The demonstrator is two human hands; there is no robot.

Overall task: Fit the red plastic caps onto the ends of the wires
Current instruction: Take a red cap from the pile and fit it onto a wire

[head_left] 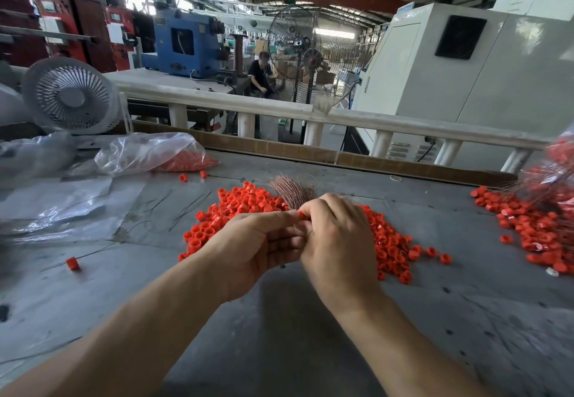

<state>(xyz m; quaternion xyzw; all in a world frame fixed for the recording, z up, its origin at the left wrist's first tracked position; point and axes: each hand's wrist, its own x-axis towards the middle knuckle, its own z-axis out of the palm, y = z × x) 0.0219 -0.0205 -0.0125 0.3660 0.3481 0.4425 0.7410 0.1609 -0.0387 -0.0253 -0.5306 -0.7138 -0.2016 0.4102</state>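
A heap of loose red plastic caps [236, 207] lies on the grey table [279, 334] under and around my hands. A bundle of thin copper-coloured wires [290, 190] fans out above my fingers. My left hand [261, 244] and my right hand [338, 241] meet at the fingertips over the heap. One red cap [302, 215] shows pinched between them at the base of the wire bundle. Which hand holds the wires is hidden by the fingers.
A clear plastic bag with more red caps [174, 156] lies at the back left, beside a white fan [70, 97]. A pile of capped wires [540, 225] sits at the right edge. One capped wire [73, 263] lies at the left. A cardboard strip and white railing bound the table's far side.
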